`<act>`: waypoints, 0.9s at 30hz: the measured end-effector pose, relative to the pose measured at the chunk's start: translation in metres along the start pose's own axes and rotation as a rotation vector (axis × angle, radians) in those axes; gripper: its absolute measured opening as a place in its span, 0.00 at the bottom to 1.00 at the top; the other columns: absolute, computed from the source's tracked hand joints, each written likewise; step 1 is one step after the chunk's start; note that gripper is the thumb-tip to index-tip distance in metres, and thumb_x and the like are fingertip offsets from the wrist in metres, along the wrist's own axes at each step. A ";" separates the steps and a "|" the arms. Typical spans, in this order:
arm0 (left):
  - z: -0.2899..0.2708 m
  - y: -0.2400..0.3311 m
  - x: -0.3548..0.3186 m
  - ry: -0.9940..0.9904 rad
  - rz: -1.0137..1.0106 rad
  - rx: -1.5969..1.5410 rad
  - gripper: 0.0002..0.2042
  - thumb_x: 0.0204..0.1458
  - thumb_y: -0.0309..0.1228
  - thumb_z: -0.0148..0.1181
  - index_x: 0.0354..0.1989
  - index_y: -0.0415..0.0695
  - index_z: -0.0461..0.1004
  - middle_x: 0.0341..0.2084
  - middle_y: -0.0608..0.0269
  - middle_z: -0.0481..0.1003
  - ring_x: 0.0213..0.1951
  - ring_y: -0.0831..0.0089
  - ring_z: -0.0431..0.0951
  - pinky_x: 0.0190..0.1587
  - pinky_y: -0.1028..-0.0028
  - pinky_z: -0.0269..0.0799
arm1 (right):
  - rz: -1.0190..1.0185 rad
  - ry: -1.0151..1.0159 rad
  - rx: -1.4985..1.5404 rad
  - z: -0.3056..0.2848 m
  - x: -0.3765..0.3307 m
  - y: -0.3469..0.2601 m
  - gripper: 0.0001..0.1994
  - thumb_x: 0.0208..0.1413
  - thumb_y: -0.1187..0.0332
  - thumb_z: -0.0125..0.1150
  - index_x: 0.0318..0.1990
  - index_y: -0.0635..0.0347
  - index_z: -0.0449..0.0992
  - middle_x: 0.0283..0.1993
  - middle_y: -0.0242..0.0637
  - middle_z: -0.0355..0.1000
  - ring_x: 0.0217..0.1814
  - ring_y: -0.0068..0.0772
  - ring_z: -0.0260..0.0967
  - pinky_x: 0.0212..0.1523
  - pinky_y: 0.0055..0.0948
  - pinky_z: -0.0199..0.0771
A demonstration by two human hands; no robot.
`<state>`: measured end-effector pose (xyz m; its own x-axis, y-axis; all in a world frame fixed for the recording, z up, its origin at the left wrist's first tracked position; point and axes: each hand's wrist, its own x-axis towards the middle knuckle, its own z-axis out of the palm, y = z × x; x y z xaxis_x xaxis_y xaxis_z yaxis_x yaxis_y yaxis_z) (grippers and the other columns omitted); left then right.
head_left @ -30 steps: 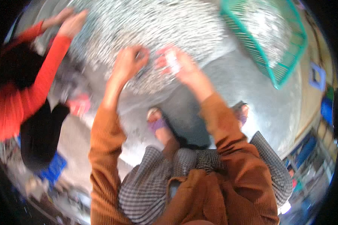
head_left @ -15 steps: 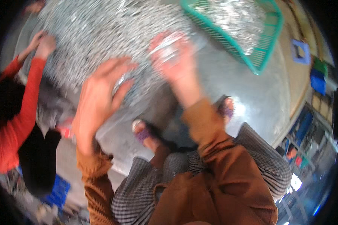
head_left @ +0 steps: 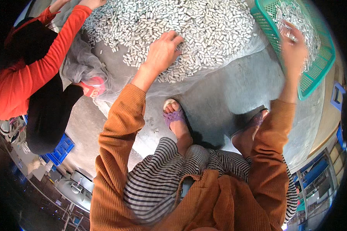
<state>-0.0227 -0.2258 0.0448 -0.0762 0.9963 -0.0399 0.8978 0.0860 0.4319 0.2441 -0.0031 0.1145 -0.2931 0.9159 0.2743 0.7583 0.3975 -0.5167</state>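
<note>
A broad pile of small, whitish, capsule-shaped pieces (head_left: 212,23) lies on a sheer mesh cloth (head_left: 204,77). My left hand (head_left: 162,52) rests on the near part of this pile, fingers bent and apart, with the thumb side to the right; its fingertips touch the pieces. My right hand (head_left: 294,46) hangs over a green plastic basket (head_left: 317,82) at the far right, slightly blurred. Its fingers are curved with a gap between them, and I make out nothing held there. Thin, shiny silvery pieces (head_left: 293,13) lie heaped in the basket.
To the left, another person in a red sleeve (head_left: 42,69) reaches toward the far left side of the pile. My sandalled feet (head_left: 175,115) stand on the grey floor (head_left: 219,96). A blue crate (head_left: 61,150) sits at the lower left, a lilac plastic object (head_left: 337,96) at the right.
My right hand has moved from above the pile, palm up with shiny pieces, to over the basket. The left hand has come down onto the pile. The view has shifted.
</note>
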 end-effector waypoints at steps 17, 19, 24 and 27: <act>0.005 -0.018 -0.016 -0.025 -0.053 -0.108 0.12 0.39 0.28 0.64 0.35 0.44 0.74 0.26 0.56 0.70 0.29 0.56 0.74 0.33 0.63 0.70 | -0.360 -0.623 0.162 0.098 -0.095 -0.062 0.07 0.47 0.67 0.61 0.33 0.56 0.71 0.33 0.35 0.69 0.38 0.41 0.69 0.34 0.37 0.69; 0.001 -0.015 -0.015 0.005 -0.078 -0.041 0.11 0.39 0.30 0.65 0.32 0.43 0.74 0.28 0.54 0.70 0.30 0.54 0.74 0.34 0.61 0.70 | -0.413 -0.538 0.140 0.103 -0.106 -0.069 0.07 0.47 0.68 0.60 0.33 0.56 0.71 0.33 0.35 0.68 0.37 0.40 0.70 0.36 0.36 0.71; -0.006 -0.039 -0.013 -0.067 -0.197 -0.191 0.10 0.43 0.34 0.65 0.25 0.40 0.74 0.27 0.61 0.72 0.30 0.69 0.75 0.31 0.69 0.69 | -0.453 -0.598 -0.037 0.121 -0.122 -0.079 0.10 0.43 0.71 0.62 0.35 0.59 0.71 0.34 0.35 0.68 0.41 0.38 0.70 0.38 0.34 0.74; -0.024 -0.042 -0.013 -0.190 -0.339 -0.409 0.05 0.46 0.29 0.61 0.26 0.41 0.73 0.31 0.67 0.74 0.29 0.78 0.74 0.33 0.78 0.68 | -0.444 -0.574 0.025 0.113 -0.124 -0.072 0.11 0.40 0.71 0.65 0.32 0.61 0.71 0.34 0.36 0.69 0.37 0.36 0.71 0.34 0.33 0.73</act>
<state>-0.0697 -0.2420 0.0485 -0.2182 0.8979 -0.3822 0.5927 0.4331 0.6790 0.1603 -0.1389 0.0261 -0.8350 0.5503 -0.0029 0.4852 0.7337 -0.4757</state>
